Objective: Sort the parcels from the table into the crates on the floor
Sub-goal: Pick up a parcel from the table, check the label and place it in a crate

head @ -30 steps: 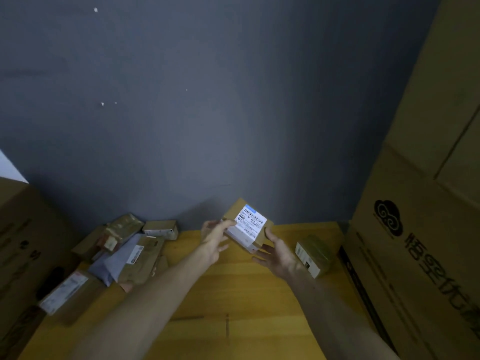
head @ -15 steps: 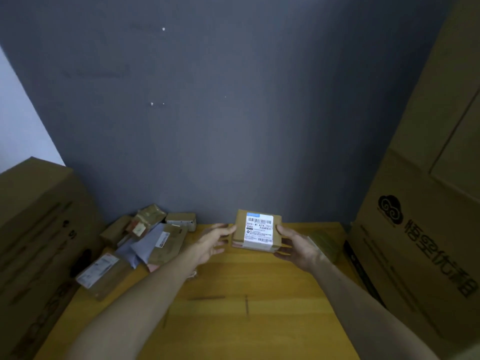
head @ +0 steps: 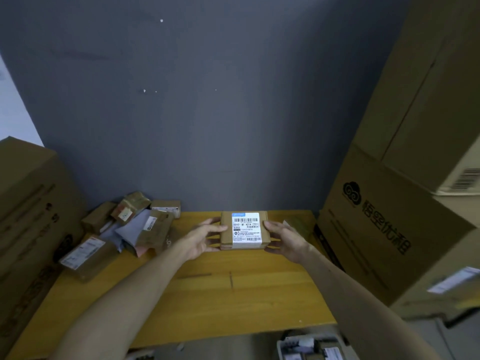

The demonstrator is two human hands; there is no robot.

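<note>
Small labelled parcel point(head: 244, 230) sits raised over the table's point(head: 233, 294) far edge, your left hand point(head: 205, 239) and right hand point(head: 284, 239) clasping its sides; read the label, then lower it level into the near-right crate point(head: 279, 345).

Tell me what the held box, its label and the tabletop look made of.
Small brown box held by the left hand and right hand: matte cardboard, judging by its dull tan faces. White shipping label: printed paper, perhaps slightly glossy. Yellow table: apparently smooth wood; faint grain and plank seams show.
</note>
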